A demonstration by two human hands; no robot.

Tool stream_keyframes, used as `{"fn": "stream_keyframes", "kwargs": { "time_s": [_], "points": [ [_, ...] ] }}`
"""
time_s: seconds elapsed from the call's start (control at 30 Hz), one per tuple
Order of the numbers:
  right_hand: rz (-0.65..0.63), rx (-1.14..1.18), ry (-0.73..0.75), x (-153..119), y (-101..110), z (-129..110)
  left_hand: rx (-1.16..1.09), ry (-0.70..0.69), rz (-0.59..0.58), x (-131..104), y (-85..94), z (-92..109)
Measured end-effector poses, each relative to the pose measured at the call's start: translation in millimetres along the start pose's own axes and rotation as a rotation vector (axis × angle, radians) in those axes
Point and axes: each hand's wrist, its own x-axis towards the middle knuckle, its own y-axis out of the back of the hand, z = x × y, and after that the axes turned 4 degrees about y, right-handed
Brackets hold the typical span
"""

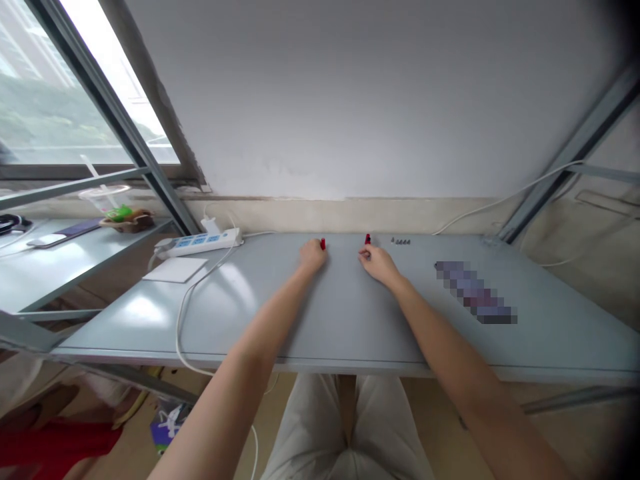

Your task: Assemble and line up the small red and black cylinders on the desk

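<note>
My left hand (313, 256) rests on the grey desk, its fingers closed around a small upright red piece (323, 244) whose exact kind is too small to tell. Across a short gap to the right, my right hand (380, 265) is pinched, thumb and fingers together. Whatever lies between those fingertips is too small to name. Just beyond them stands a second small red piece (368, 238) with a dark part. A short row of several tiny dark metal pieces (401, 242), perhaps screws, lies to the right of my right hand.
On the left sit a white power strip (205, 243), a flat white square (175, 270) and a loose white cable (183, 313) running over the desk's front edge. A pixelated flat object (475, 293) lies on the right. Behind the desk rises a wall (360, 120).
</note>
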Motion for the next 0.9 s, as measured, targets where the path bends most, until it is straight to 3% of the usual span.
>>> {"fn": "stream_keyframes", "kwargs": {
  "time_s": [0.33, 0.4, 0.53, 0.63, 0.8, 0.9],
  "points": [
    [0.017, -0.04, -0.039, 0, 4, 1, -0.005, 0.104, -0.03, 0, 1.1, 2],
    [0.025, -0.084, -0.076, 1, 6, 3, -0.008, 0.079, 0.022, -5, 4.6, 5],
    [0.025, -0.208, -0.184, 2, 14, 9, -0.022, -0.117, 0.231, -16, 12.1, 15],
    [0.02, -0.291, -0.251, 1, 19, 16, -0.001, -0.345, 0.275, -26, 16.3, 27],
    [-0.038, -0.332, -0.335, 1, 20, 27, 0.093, -0.678, 0.068, -41, 11.9, 47],
    [-0.054, -0.345, -0.359, 1, 19, 30, 0.189, -0.712, -0.059, -49, 1.0, 52]
  ]
}}
